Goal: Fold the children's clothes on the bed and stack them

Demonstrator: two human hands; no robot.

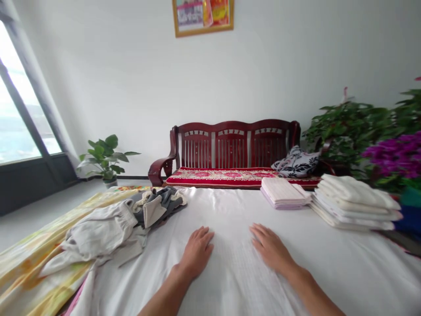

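Observation:
My left hand (198,250) rests palm down on a white sheet (226,281), its fingers stretched forward and nothing in it. Across from it, my right hand (271,246) lies flat on the same sheet, also holding nothing, with a stretch of white cloth between the two. Left of my left hand is a loose heap of clothes: a light grey garment (98,230) with a gathered waistband, and a dark grey garment (171,199) behind it. Beyond my right hand lie a folded pinkish-white cloth stack (283,193) and a taller stack of folded cream and white cloths (357,204).
A yellow patterned cloth (29,267) runs along the left side. Behind stands a dark red wooden bench (230,145) with a patterned cushion (297,161). A potted plant (107,158) is at back left; leafy plants (358,127) and purple flowers (397,153) fill the right.

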